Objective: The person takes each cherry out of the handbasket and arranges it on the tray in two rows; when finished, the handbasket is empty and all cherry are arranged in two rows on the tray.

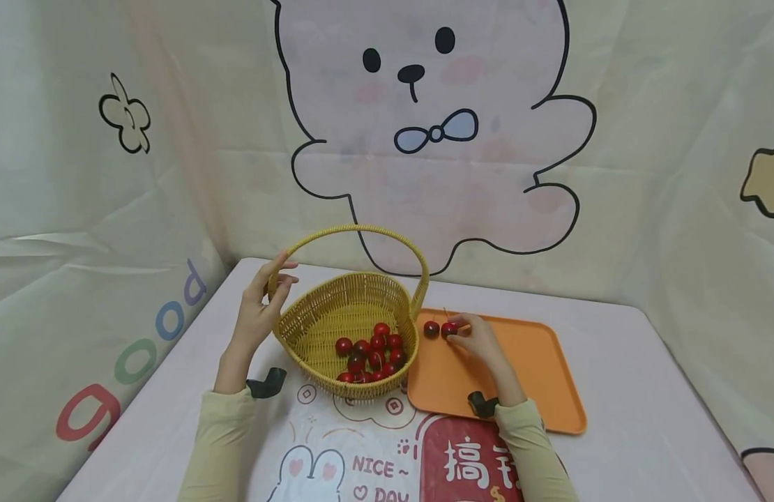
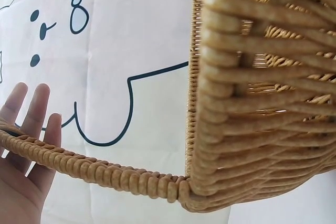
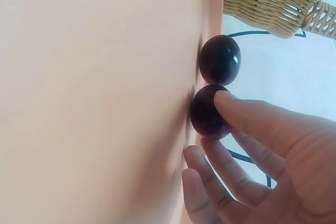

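Observation:
A yellow woven basket [image 1: 312, 348] with a tall arched handle [image 1: 362, 228] stands left of centre, with several dark red cherries [image 1: 377, 359] heaped inside. My left hand [image 1: 256, 307] holds the left side of the handle; in the left wrist view its fingers [image 2: 39, 103] extend behind the wicker handle [image 2: 105, 174]. Over the orange tray [image 1: 519, 369], my right hand [image 1: 484, 341] pinches a cherry [image 1: 448, 330] between thumb and fingers. Another cherry [image 1: 431, 329] sits beside it, touching it in the right wrist view, where both look nearly black.
The tray's left edge lies close against the basket. A white table [image 1: 625, 390] carries a printed mat [image 1: 374, 446] with a rabbit drawing and lettering at the front. Behind stands a cloth backdrop [image 1: 644, 230] with a cartoon bear.

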Tool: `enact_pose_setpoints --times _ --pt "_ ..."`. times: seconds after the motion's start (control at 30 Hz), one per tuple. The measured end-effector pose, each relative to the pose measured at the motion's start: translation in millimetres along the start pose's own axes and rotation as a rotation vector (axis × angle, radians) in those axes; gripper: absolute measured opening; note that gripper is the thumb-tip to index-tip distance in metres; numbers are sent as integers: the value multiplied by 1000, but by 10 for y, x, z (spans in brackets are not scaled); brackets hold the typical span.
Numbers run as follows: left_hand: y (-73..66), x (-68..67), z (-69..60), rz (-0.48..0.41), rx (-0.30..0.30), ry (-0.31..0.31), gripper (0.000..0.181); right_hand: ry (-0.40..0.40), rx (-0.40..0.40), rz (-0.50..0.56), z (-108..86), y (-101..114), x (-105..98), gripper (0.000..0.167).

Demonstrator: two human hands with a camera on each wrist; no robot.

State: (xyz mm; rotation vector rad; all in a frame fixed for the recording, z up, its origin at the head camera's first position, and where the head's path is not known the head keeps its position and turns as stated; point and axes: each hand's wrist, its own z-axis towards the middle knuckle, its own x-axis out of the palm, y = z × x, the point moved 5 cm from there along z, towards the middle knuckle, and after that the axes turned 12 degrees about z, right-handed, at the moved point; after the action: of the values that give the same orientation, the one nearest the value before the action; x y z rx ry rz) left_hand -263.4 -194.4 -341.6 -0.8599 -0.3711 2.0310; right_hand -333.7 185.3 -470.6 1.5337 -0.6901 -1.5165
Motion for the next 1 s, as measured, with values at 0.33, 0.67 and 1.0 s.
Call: enact_pose_setpoints --times 0.33,0.67,1.0 --pt "-5 -3 1 -3 -6 -1 48 3 22 -25 10 28 -15 34" --pt "-11 -9 -6 -8 -9 7 48 9 -3 -47 -29 98 -71 38" --pt "-13 -4 3 -11 12 -1 48 -16 -87 -67 -85 307 -144 36"
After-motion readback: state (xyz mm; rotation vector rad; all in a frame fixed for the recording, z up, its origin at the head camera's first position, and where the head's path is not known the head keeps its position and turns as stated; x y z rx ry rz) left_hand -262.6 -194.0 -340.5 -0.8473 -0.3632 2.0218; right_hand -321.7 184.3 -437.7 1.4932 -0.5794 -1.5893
